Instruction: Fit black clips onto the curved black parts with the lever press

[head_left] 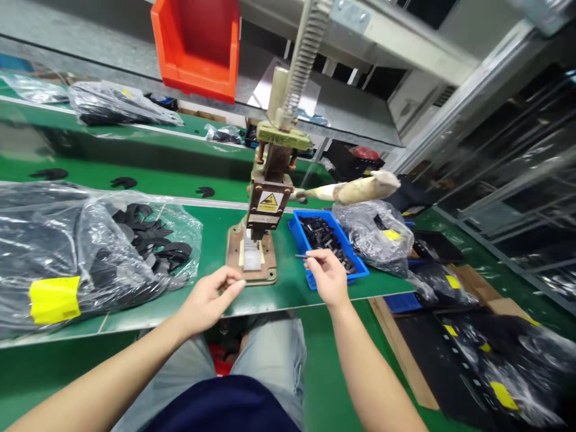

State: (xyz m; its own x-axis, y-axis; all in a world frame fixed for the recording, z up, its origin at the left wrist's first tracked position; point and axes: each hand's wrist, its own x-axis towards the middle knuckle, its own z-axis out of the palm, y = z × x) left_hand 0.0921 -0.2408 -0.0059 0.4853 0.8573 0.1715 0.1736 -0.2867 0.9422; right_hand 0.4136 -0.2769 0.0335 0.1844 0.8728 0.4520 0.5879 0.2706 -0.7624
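Hand press at a green bench. The press (273,165) stands upright on the bench (284,294), its lever (360,191) angled to the right and a pale block (252,260) on its base (269,255). The left hand (211,300) is at the near left edge of the base, thumb and forefinger narrowly apart; whether they touch it cannot be told. The right hand (327,277) pinches a thin dark part (301,257) between thumb and fingers, over the near left side of a blue bin (359,275) of black pieces (320,233). Left: a clear bag (40,240) of dark curved pieces, with a yellow label (54,299). Behind: three curved pieces (123,182) in a row on a green strip. Above: an orange bin (198,81) at a grey shelf (90,63). Right: bagged goods (517,348) and cardboard (400,354) beside the bench, low down; green floor (333,372) below.
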